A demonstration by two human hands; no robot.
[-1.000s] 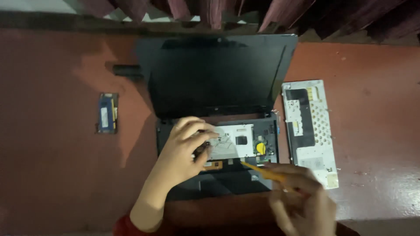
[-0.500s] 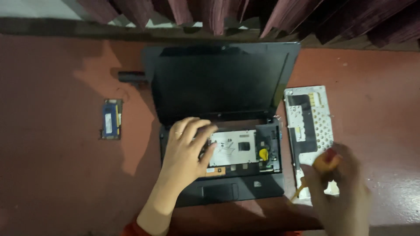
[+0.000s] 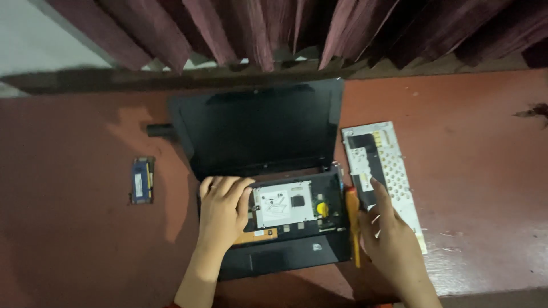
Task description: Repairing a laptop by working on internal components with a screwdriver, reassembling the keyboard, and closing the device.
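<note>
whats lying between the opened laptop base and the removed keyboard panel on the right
An orange-handled screwdriver lies along the laptop base's right edge, beside the keyboard panel, under the right hand. Head view.

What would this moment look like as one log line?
left hand: flat on opened laptop | right hand: on removed keyboard, beside orange screwdriver | memory module: apart, left

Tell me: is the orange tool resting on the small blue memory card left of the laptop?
No: the orange tool lies by the laptop's right edge beside the right hand, far from the memory card.
</note>
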